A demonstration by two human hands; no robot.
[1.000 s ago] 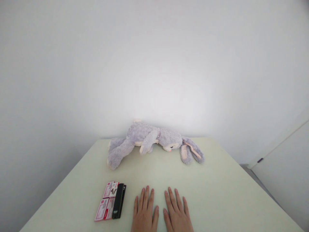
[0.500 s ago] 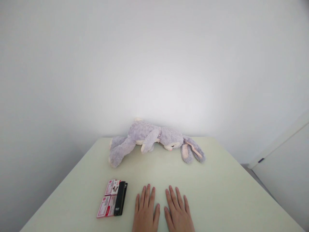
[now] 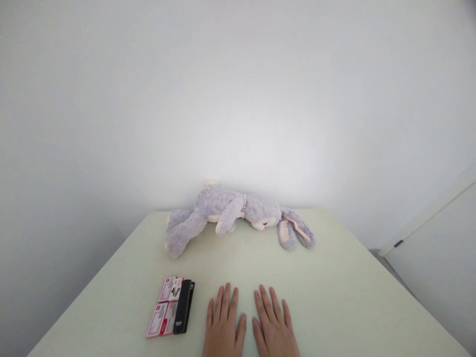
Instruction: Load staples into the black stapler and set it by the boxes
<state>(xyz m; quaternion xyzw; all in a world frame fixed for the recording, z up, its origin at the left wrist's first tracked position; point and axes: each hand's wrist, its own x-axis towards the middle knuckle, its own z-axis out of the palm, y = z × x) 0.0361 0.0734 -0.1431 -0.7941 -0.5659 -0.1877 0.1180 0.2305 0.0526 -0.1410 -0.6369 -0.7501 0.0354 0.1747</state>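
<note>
Palm down on the pale green table, my left hand lies flat with its fingers stretched out and nothing in it. Beside it, a small gap away, my right hand rests the same way, also holding nothing. Left of my left hand is a black stapler, lying lengthwise away from me. Against its left side are small pink-and-white boxes with red print; one carries a picture of a stapler. Neither hand touches these things.
A grey-purple plush rabbit lies on its side along the table's far edge, its head and long ears to the right. Behind it rises a white wall. A white door or panel with a dark fitting stands beyond the table's right side.
The view has shifted very slightly, so the rabbit, stapler and boxes appear a little further left. Both hands stay flat in the same place on the table.
</note>
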